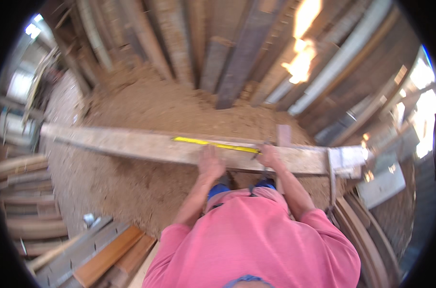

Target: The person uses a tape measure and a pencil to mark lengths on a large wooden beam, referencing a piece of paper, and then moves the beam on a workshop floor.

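A long, pale wooden plank (155, 147) lies crosswise in front of me. Along its top runs the extended yellow blade of a tape measure (194, 140). My left hand (211, 164) rests on the plank just below the blade, its fingers stretched out and lightly blurred. At the blade's right end, my right hand (272, 158) is closed on the tape measure. Something thin and dark shows by those fingers, too blurred to name. The inside of the right-hand grip is hidden.
Upright boards (172, 43) lean along the far side. Stacked timber (33, 211) stands at the left, with more boards (110, 254) near left and planks (364, 235) near right. A strap-like strip (332, 180) hangs over the plank's right part. Brown sawdust-like material (146, 108) covers the ground.
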Action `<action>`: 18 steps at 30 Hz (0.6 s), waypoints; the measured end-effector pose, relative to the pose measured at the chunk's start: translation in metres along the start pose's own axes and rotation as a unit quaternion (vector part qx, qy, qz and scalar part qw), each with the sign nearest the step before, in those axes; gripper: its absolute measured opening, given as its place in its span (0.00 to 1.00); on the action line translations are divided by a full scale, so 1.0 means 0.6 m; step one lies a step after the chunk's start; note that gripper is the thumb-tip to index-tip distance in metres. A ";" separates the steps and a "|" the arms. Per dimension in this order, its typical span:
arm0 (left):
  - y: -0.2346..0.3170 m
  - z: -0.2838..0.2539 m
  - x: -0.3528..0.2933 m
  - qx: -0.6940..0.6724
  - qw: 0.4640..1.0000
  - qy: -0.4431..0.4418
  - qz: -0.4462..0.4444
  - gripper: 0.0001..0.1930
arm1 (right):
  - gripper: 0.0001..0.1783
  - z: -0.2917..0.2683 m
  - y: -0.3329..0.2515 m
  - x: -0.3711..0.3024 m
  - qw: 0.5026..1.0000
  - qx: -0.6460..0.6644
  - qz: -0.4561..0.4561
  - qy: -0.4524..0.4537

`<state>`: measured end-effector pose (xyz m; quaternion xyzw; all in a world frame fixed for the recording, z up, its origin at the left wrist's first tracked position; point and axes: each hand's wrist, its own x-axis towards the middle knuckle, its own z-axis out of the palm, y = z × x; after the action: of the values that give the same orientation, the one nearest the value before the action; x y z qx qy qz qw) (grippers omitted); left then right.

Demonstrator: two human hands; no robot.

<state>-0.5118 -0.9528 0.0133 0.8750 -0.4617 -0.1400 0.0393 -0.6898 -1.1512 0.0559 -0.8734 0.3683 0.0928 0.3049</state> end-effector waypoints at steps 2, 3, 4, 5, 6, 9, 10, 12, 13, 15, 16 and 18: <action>-0.001 0.001 0.000 0.015 1.000 -0.003 -0.022 0.38 | 0.26 -0.039 0.010 -0.029 1.000 -0.008 0.011 0.023; 0.006 -0.011 0.003 0.019 0.999 -0.004 -0.027 0.38 | 0.26 -0.033 0.043 -0.035 0.998 -0.005 0.011 0.059; 0.019 -0.012 0.011 0.031 0.999 -0.010 -0.017 0.38 | 0.26 -0.028 0.077 -0.039 0.995 -0.004 0.010 0.094; 0.025 -0.017 0.015 0.047 0.999 -0.015 -0.015 0.38 | 0.25 -0.027 0.126 -0.044 0.995 -0.019 0.036 0.086; 0.019 -0.018 0.012 0.064 0.997 -0.023 -0.024 0.38 | 0.25 -0.050 0.142 -0.061 0.995 -0.015 0.052 0.087; 0.027 -0.030 0.030 0.102 0.995 -0.013 0.000 0.34 | 0.26 -0.086 0.262 -0.101 0.987 -0.017 0.065 0.146; 0.025 -0.034 0.036 0.122 0.992 -0.022 0.007 0.33 | 0.27 -0.090 0.309 -0.113 0.986 -0.031 0.060 0.152; 0.018 -0.034 0.047 0.076 0.996 -0.035 -0.008 0.31 | 0.26 -0.107 0.355 -0.130 0.984 -0.043 0.055 0.166; 0.012 -0.033 0.050 0.053 0.998 -0.043 -0.018 0.30 | 0.25 -0.120 0.367 -0.141 0.982 -0.038 0.054 0.174; 0.007 -0.030 0.055 0.050 0.998 -0.045 -0.012 0.29 | 0.25 -0.133 0.393 -0.153 0.980 -0.040 0.047 0.189; 0.005 -0.029 0.057 0.050 0.998 -0.046 -0.009 0.29 | 0.25 -0.133 0.404 -0.155 0.980 -0.034 0.045 0.192; -0.001 -0.019 0.056 0.069 0.997 -0.038 -0.013 0.29 | 0.25 -0.137 0.415 -0.154 0.979 -0.024 0.037 0.198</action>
<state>-0.4902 -0.9809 0.0174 0.8755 -0.4602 -0.1419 -0.0405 -0.9349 -1.2816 0.0418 -0.8672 0.4512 -0.0622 0.2012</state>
